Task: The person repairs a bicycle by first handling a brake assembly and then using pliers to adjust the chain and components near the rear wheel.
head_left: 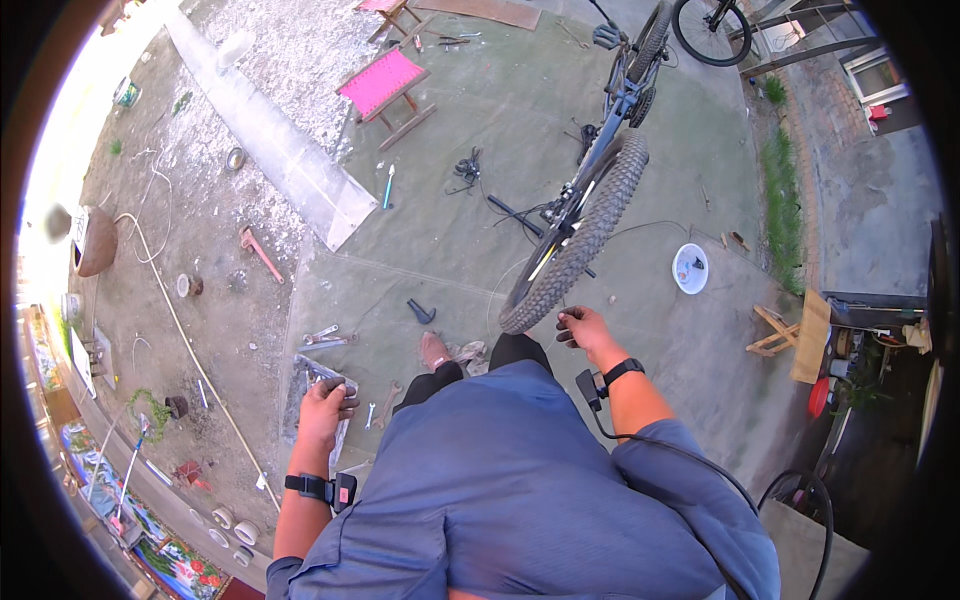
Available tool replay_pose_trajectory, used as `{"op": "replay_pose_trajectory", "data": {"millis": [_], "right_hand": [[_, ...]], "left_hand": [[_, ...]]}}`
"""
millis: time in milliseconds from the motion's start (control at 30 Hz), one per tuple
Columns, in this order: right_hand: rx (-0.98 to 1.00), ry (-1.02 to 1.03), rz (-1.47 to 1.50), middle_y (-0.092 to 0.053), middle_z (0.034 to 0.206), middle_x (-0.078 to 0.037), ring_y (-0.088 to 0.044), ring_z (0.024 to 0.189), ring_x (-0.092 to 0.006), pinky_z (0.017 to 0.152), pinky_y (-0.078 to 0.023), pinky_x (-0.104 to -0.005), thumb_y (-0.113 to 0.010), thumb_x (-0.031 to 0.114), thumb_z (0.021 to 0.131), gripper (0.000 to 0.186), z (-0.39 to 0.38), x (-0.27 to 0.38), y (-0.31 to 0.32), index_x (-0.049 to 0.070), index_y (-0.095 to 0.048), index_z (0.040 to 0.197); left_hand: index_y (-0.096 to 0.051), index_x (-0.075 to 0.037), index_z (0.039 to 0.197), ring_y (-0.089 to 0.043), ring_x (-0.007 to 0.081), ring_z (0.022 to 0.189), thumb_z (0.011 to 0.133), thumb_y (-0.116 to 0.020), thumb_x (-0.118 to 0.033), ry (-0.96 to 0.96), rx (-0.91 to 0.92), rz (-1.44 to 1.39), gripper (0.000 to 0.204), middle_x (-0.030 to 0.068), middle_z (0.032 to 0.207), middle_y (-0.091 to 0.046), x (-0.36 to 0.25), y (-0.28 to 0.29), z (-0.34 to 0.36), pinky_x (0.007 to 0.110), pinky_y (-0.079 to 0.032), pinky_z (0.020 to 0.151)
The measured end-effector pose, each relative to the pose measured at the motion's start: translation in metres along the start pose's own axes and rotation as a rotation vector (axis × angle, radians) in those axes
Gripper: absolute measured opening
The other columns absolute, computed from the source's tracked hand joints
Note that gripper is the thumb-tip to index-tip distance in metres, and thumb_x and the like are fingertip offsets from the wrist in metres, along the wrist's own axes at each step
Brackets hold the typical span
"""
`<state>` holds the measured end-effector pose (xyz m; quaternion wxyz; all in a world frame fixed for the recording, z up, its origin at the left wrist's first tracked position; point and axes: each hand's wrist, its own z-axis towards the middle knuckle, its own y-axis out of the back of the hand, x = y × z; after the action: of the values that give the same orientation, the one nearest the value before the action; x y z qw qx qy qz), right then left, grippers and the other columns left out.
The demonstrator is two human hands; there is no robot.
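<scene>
A bicycle [604,150] stands in front of me, its near wheel with the knobby tyre [592,238] reaching almost to my legs. My right hand [584,332] is just right of the tyre's near end, fingers bent and pinched together. What it holds, if anything, is too small to make out. My left hand [326,408] hangs low at my left, above a tray [340,440] of tools. Its fingers are curled, and anything inside them is hidden. Dark smudges cover the fingertips of both hands.
Spanners [325,338], a black-handled tool [421,311] and a red pipe wrench [261,254] lie on the ground. A white bowl [690,268] with small parts is at right. Beyond are a pink folding stool [383,82] and dark bike parts [467,168].
</scene>
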<state>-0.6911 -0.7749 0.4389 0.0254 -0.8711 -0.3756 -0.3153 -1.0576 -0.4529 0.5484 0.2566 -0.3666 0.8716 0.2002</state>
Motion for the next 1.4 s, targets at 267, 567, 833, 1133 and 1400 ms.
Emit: {"op": "replay_pose_trajectory", "data": {"millis": [267, 567, 833, 1133, 1400], "right_hand": [[0.056, -0.033, -0.255, -0.065, 0.106, -0.010, -0.065, 0.093, -0.0232, 0.074, -0.050, -0.0347, -0.064, 0.016, 0.084, 0.034, 0.046, -0.028, -0.021, 0.003, -0.059, 0.115], [0.028, -0.008, 0.282, -0.065, 0.105, -0.009, -0.060, 0.094, -0.0202, 0.080, -0.049, -0.0335, -0.068, 0.012, 0.082, 0.029, 0.061, -0.048, -0.047, 0.004, -0.061, 0.108], [-0.114, -0.301, 0.444, -0.065, 0.101, -0.008, -0.065, 0.079, -0.0192, 0.063, -0.050, -0.0343, -0.059, 0.012, 0.088, 0.023, -0.004, 0.031, -0.061, 0.003, -0.059, 0.109], [-0.235, -0.287, 0.414, -0.066, 0.096, -0.007, -0.066, 0.075, -0.0177, 0.061, -0.048, -0.0292, -0.057, 0.020, 0.093, 0.023, -0.046, -0.040, -0.100, 0.006, -0.058, 0.111], [-0.196, -0.237, 0.382, -0.065, 0.096, -0.010, -0.066, 0.077, -0.0206, 0.060, -0.049, -0.0306, -0.057, 0.020, 0.093, 0.027, -0.052, -0.036, -0.148, 0.001, -0.056, 0.112]], "left_hand": [[-0.052, 0.006, 0.119, -0.067, 0.0199, 0.084, 0.094, -0.054, -0.015, -0.009, 0.091, 0.031, 0.032, 0.0147, 0.101, -0.065, -0.057, 0.001, 0.050, 0.028, -0.052, 0.067], [-0.052, 0.005, 0.121, -0.066, 0.0188, 0.084, 0.093, -0.055, -0.015, 0.051, 0.176, 0.193, 0.034, 0.0139, 0.102, -0.065, -0.123, -0.026, 0.101, 0.027, -0.051, 0.068], [-0.051, 0.006, 0.123, -0.066, 0.0189, 0.086, 0.094, -0.053, -0.016, 0.013, 0.338, 0.361, 0.036, 0.0140, 0.105, -0.065, -0.165, -0.062, 0.132, 0.028, -0.050, 0.070], [-0.050, 0.005, 0.124, -0.066, 0.0212, 0.090, 0.094, -0.052, -0.015, -0.037, 0.437, 0.437, 0.036, 0.0151, 0.108, -0.065, -0.165, -0.019, 0.142, 0.030, -0.051, 0.072], [-0.050, 0.006, 0.123, -0.066, 0.0226, 0.089, 0.094, -0.052, -0.014, -0.064, 0.386, 0.398, 0.035, 0.0158, 0.107, -0.065, -0.157, 0.040, 0.142, 0.030, -0.052, 0.071]]}}
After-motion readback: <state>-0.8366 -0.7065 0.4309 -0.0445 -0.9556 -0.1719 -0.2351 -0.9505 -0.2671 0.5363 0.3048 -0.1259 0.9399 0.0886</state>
